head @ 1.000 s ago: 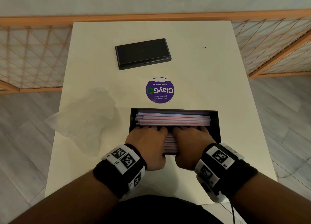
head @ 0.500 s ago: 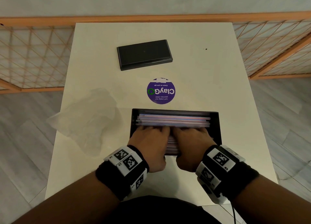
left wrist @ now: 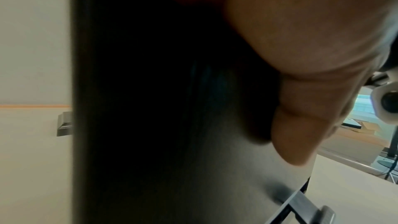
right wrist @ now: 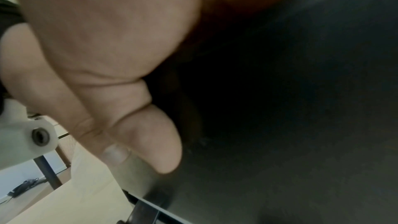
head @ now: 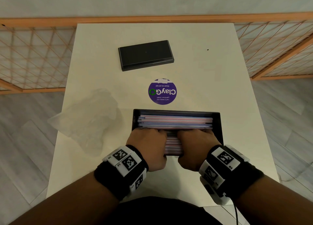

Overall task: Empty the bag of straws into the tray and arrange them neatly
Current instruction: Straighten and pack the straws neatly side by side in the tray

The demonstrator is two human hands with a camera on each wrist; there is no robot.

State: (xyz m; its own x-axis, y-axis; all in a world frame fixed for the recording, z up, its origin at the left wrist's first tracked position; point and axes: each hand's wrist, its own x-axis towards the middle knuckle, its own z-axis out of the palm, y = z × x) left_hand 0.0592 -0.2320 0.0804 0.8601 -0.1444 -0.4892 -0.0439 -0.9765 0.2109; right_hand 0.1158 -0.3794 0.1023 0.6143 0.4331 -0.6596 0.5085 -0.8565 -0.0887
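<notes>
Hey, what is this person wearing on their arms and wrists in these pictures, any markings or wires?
The forearms are bare, with no sleeves. Each wrist has a wide black band: the left wristband and the right wristband. Both carry white blocks printed with black-and-white square code markers. A thin black cable hangs from the right one. No gloves or rings show on the left hand or right hand.

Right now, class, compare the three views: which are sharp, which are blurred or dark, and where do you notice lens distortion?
Head view: evenly lit and sharp, the straws in the tray clear, with the wide lens bowing the table edges. Left wrist view: soft, the left hand out of focus, the tray wall a dark mass. Right wrist view: right hand blurred, everything beside it nearly black.
</notes>
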